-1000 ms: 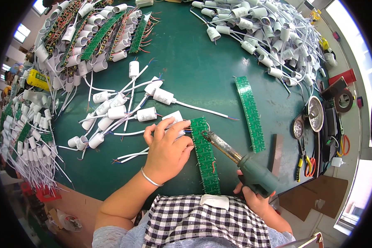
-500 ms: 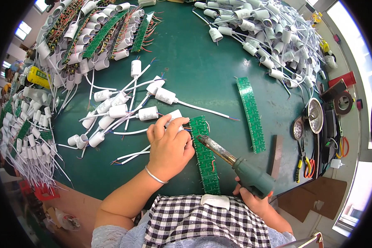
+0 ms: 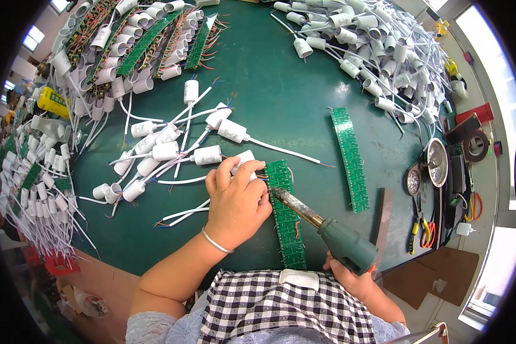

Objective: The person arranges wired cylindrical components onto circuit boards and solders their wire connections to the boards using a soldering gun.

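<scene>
My left hand (image 3: 238,198) is closed around a white cylindrical housing (image 3: 245,159) at the left edge of a green circuit board strip (image 3: 286,232). Thin wires run from the housing side to the board near my fingertips. In my right hand (image 3: 350,275) is a soldering iron (image 3: 341,243) with a dark green handle, its fingers wrapped round the lower end. The iron's blackened tip touches or hovers just over the board's left edge, close to my left fingers; which one I cannot tell. Farther right lies a second green board strip (image 3: 350,160).
Loose white cabled housings (image 3: 165,151) lie left of my hand. A large heap of them (image 3: 378,51) fills the far right; housings with boards (image 3: 146,46) are stacked far left. On the right are a brown bar (image 3: 382,218), a metal dish (image 3: 436,160), pliers (image 3: 414,232) and black tape (image 3: 476,145).
The soldering iron has shifted slightly left, its tip staying at the board's left edge. My left hand keeps its hold, and the whole view has moved a little.
</scene>
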`<state>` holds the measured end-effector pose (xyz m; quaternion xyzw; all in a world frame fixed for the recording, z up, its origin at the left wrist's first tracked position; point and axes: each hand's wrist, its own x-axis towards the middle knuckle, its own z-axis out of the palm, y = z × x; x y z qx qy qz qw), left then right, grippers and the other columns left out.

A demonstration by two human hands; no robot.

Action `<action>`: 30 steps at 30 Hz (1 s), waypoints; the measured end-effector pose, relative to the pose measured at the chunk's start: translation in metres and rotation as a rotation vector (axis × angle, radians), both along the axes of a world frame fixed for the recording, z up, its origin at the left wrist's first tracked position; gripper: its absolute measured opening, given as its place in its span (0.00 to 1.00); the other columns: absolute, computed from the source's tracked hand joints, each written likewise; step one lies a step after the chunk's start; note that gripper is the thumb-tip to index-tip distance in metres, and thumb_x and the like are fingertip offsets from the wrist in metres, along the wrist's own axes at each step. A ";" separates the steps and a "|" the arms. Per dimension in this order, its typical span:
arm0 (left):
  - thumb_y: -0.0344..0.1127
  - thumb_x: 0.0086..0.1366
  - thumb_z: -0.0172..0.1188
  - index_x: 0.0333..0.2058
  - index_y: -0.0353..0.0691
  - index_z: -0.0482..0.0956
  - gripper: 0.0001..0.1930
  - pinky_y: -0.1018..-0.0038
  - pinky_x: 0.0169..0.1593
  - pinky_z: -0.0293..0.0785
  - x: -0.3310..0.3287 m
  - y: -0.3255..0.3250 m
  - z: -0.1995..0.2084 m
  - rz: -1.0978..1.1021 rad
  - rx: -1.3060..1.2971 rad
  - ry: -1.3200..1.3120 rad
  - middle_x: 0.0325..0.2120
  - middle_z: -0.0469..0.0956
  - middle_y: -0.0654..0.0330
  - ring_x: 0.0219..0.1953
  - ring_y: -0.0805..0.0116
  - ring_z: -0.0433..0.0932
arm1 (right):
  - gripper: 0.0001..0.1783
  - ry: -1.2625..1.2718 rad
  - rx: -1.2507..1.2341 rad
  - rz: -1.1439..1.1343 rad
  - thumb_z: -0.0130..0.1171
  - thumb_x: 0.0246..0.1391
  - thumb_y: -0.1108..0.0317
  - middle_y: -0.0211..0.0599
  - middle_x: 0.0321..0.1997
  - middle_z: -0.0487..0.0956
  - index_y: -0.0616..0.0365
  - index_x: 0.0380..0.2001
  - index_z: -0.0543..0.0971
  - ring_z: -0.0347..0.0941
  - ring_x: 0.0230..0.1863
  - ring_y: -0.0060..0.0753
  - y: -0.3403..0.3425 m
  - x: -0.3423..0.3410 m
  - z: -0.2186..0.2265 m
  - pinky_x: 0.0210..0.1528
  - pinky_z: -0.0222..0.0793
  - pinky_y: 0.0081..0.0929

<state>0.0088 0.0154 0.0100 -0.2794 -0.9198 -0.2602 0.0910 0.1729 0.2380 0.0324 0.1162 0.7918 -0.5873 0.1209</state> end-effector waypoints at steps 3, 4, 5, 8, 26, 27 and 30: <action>0.29 0.42 0.62 0.21 0.44 0.72 0.07 0.56 0.54 0.51 -0.001 0.000 0.000 -0.001 0.004 0.002 0.48 0.70 0.64 0.55 0.52 0.60 | 0.15 0.023 0.005 -0.011 0.58 0.47 0.75 0.36 0.33 0.77 0.63 0.41 0.75 0.75 0.29 0.25 0.005 0.005 -0.005 0.35 0.71 0.24; 0.29 0.42 0.62 0.21 0.44 0.72 0.07 0.56 0.54 0.51 -0.002 0.001 -0.001 -0.004 0.008 -0.005 0.48 0.70 0.64 0.55 0.52 0.60 | 0.16 0.040 -0.021 -0.027 0.57 0.48 0.75 0.36 0.34 0.78 0.64 0.44 0.74 0.75 0.30 0.24 0.005 0.006 -0.006 0.36 0.71 0.24; 0.29 0.42 0.62 0.21 0.44 0.72 0.07 0.56 0.54 0.51 -0.002 0.001 -0.001 -0.003 0.005 -0.004 0.48 0.70 0.64 0.55 0.52 0.60 | 0.16 0.041 -0.024 -0.026 0.57 0.48 0.75 0.36 0.34 0.78 0.64 0.44 0.74 0.75 0.30 0.24 0.001 0.003 -0.002 0.36 0.71 0.24; 0.29 0.42 0.62 0.21 0.45 0.73 0.06 0.55 0.54 0.52 -0.001 -0.001 0.000 0.013 -0.007 0.011 0.48 0.71 0.64 0.54 0.52 0.60 | 0.21 0.235 -0.269 -0.220 0.49 0.53 0.77 0.43 0.45 0.76 0.65 0.52 0.67 0.74 0.29 0.27 -0.009 -0.005 0.003 0.35 0.71 0.26; 0.40 0.50 0.62 0.37 0.44 0.72 0.16 0.55 0.52 0.53 -0.017 -0.006 0.031 -0.031 0.003 0.097 0.46 0.69 0.62 0.53 0.59 0.62 | 0.21 0.288 -0.328 -0.443 0.48 0.51 0.72 0.49 0.40 0.74 0.70 0.49 0.65 0.72 0.21 0.31 -0.011 -0.004 -0.005 0.26 0.74 0.30; 0.41 0.50 0.64 0.40 0.43 0.70 0.20 0.58 0.50 0.56 -0.039 -0.014 0.040 0.020 -0.014 0.066 0.43 0.70 0.59 0.50 0.58 0.64 | 0.21 0.258 -0.325 -0.475 0.48 0.51 0.72 0.49 0.34 0.75 0.70 0.48 0.65 0.72 0.21 0.31 -0.010 -0.003 -0.005 0.26 0.73 0.29; 0.41 0.53 0.63 0.39 0.37 0.72 0.19 0.60 0.45 0.65 -0.124 -0.046 0.035 0.333 0.042 0.318 0.36 0.74 0.52 0.41 0.50 0.70 | 0.20 0.194 -0.357 -0.458 0.47 0.51 0.71 0.45 0.22 0.74 0.69 0.48 0.67 0.71 0.20 0.31 -0.010 -0.004 -0.002 0.27 0.71 0.28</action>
